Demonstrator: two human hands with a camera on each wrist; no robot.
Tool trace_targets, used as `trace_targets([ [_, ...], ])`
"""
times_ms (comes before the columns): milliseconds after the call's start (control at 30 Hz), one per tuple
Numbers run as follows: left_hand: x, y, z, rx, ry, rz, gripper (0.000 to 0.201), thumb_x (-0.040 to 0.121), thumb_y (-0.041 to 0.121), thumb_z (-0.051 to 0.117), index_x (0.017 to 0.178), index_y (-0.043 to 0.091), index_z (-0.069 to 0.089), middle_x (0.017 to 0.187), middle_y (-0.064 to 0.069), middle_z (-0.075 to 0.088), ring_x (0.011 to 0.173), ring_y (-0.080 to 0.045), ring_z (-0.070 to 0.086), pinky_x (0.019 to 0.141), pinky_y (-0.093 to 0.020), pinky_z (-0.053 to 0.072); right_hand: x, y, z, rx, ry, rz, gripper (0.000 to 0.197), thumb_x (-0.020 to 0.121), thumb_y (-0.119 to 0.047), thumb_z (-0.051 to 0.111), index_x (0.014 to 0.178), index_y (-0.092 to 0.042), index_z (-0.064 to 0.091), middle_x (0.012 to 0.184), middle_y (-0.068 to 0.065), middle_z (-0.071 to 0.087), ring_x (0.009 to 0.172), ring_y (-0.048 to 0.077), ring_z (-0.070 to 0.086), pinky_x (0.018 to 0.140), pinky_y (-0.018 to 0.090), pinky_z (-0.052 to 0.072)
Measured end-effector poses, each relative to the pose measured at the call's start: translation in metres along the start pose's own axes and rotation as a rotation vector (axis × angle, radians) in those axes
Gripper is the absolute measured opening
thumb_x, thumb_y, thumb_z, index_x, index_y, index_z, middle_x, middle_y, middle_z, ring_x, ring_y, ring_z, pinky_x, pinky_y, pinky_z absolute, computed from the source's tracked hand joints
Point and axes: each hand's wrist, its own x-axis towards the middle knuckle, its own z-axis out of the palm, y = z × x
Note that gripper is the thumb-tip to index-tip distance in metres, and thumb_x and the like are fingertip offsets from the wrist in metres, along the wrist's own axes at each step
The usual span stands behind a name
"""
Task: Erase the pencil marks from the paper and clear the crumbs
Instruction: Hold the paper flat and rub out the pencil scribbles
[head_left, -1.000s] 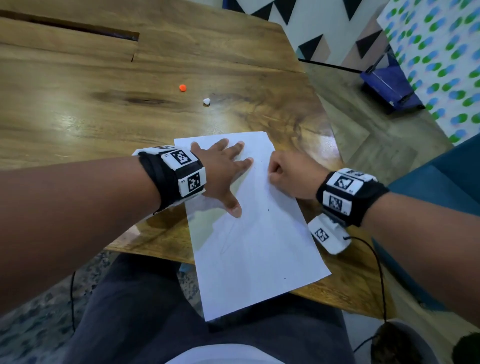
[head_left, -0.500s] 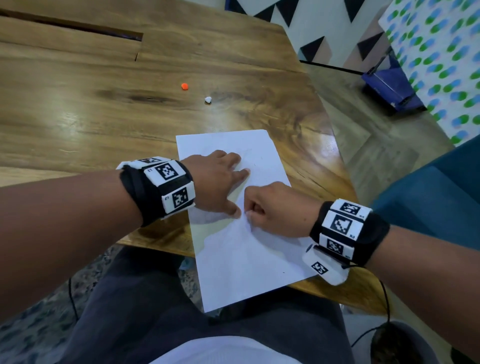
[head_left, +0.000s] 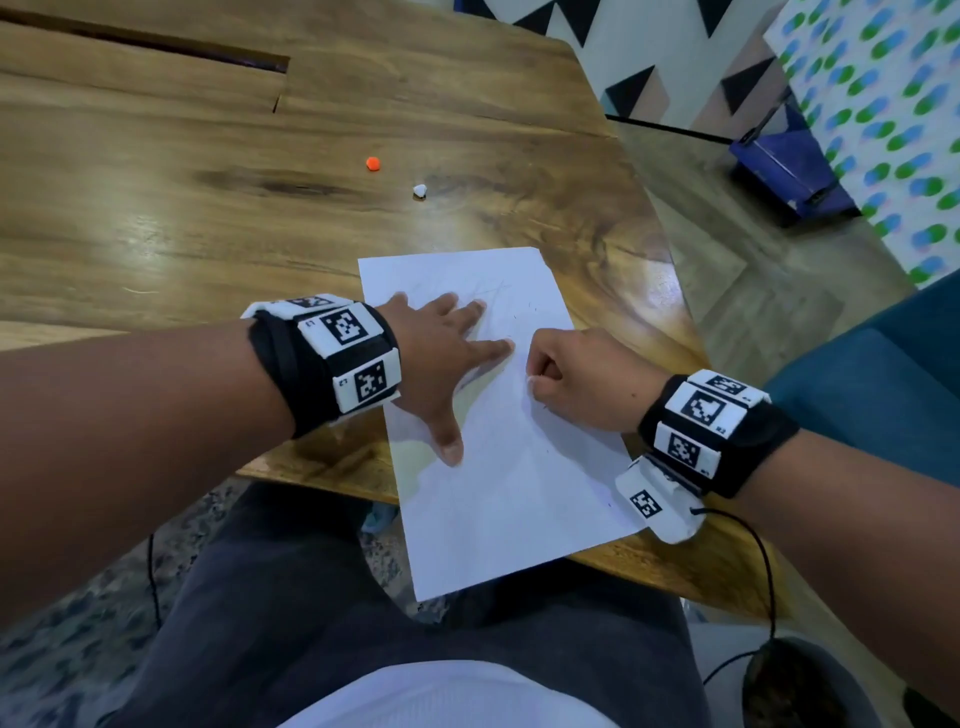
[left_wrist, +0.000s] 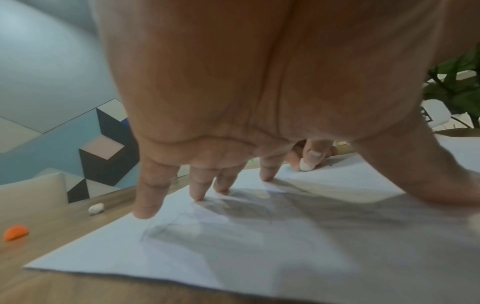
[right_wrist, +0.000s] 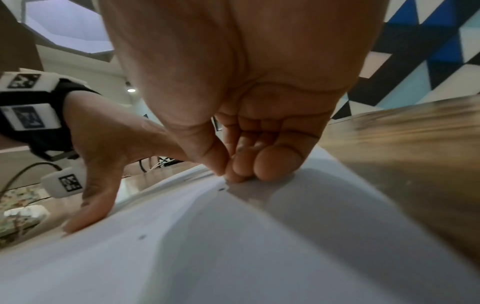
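A white sheet of paper lies on the wooden table, its near end hanging over the front edge. Faint pencil marks show near its far end, also pencil marks under my left palm. My left hand presses flat on the sheet with spread straight fingers. To its right, my right hand is curled and pinches a small white eraser against the paper. Dark crumbs dot the sheet.
An orange bit and a white bit lie on the table beyond the paper. The table's right edge runs close beside my right wrist. A blue box sits on the floor at the right. A black cable hangs from my right wrist.
My right hand slid toward me across the paper, then back away and to the right. The left hand stayed pressed on the sheet.
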Motion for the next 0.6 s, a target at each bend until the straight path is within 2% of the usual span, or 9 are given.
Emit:
trace_targets([
  [67,0.002,-0.001,-0.005,0.027,-0.013,-0.005,0.141,0.051,0.088,0.074,0.156,0.048,-0.013,0.17,-0.005,-0.016,0.157,-0.03,-0.011,0.119,-0.068,0.013,0.006,0.005,-0.005,-0.017,0.037,0.045,0.005,0.088,-0.022,0.053,0.086,-0.02,0.058,0.08,-0.005,0.064,0.08,0.018,0.061,0.07,0.035,0.054],
  [167,0.005,-0.001,-0.007,0.044,-0.024,-0.008,0.142,0.052,0.086,0.075,0.156,0.047,-0.014,0.17,-0.007,-0.017,0.157,-0.03,-0.009,0.119,-0.066,0.019,0.008,0.007,-0.008,-0.044,0.058,0.06,0.006,0.088,-0.023,0.052,0.087,-0.019,0.057,0.081,-0.002,0.064,0.081,0.02,0.061,0.071,0.038,0.054],
  [300,0.006,0.0,-0.006,0.039,-0.043,-0.011,0.143,0.054,0.083,0.077,0.156,0.046,-0.016,0.169,-0.006,-0.022,0.157,-0.03,-0.012,0.116,-0.063,0.029,-0.014,-0.016,0.01,-0.095,-0.079,-0.089,0.007,0.089,-0.028,0.051,0.09,-0.022,0.054,0.08,-0.002,0.062,0.075,0.022,0.059,0.067,0.038,0.053],
  [400,0.007,0.0,-0.004,0.029,-0.055,-0.015,0.144,0.054,0.082,0.078,0.156,0.047,-0.017,0.168,-0.005,-0.024,0.157,-0.029,-0.014,0.115,-0.062,0.031,-0.022,-0.028,0.019,-0.087,-0.163,-0.174,0.007,0.09,-0.029,0.05,0.09,-0.023,0.053,0.081,-0.001,0.062,0.075,0.022,0.06,0.065,0.038,0.052],
  [600,0.008,-0.001,-0.003,0.015,-0.065,-0.016,0.144,0.054,0.082,0.077,0.155,0.047,-0.019,0.167,-0.004,-0.027,0.156,-0.029,-0.017,0.115,-0.064,0.032,0.01,-0.002,-0.007,-0.078,0.026,0.016,0.005,0.088,-0.022,0.052,0.087,-0.019,0.056,0.082,0.001,0.064,0.082,0.025,0.061,0.073,0.042,0.055],
])
